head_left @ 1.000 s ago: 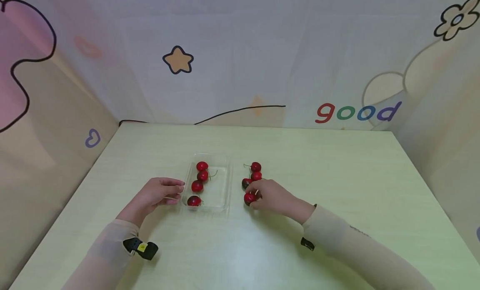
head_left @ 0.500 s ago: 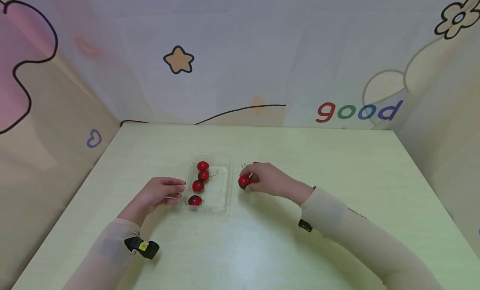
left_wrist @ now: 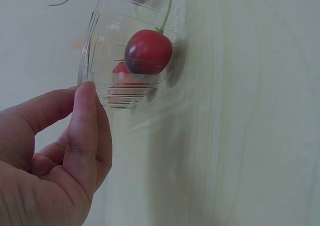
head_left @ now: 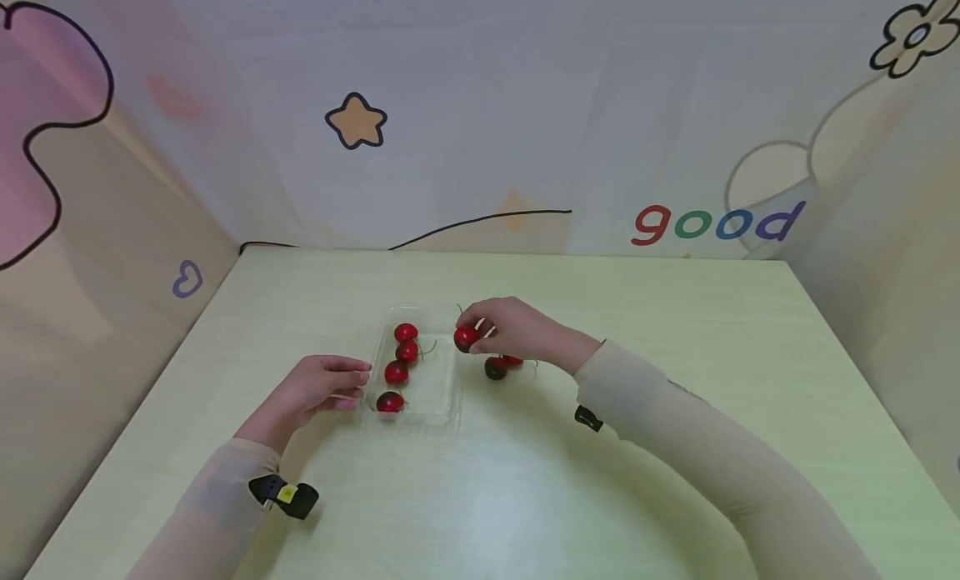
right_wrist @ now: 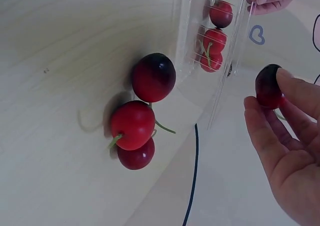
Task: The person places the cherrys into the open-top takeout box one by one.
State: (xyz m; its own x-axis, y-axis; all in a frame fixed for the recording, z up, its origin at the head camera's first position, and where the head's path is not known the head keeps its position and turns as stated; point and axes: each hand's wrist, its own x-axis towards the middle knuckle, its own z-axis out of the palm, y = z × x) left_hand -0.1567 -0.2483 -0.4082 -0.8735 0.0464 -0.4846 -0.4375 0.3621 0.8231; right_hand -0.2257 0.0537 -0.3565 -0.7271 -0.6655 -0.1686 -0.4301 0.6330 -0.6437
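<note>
Right hand (head_left: 517, 330) has a cherry (head_left: 466, 338) pinched between thumb and fingertips, held up off the table (head_left: 675, 355) right at the near edge of the clear tray (head_left: 450, 372). The wrist view shows the grip is only on the fingertips (right_wrist: 287, 93), so it's pretty shallow. Just under that hand, three loose cherries (right_wrist: 142, 110) sit bunched together on the table, touching each other.

Left hand (head_left: 315, 388) is on the other side of the tray, thumb and fingers pinching its rim (left_wrist: 85, 83), steadying it. Four cherries (head_left: 397, 367) are lined up inside along that hand's side.

What I'd worry about: these things are round and slick, so a fingertip pinch could let it pop out and roll off across the table. The tray looks flimsy too, so bumping its wall with the knuckles might shove it or jostle the row inside, especially if the left hand's hold is light. A stem could also snag on the fingers when it's let go.
</note>
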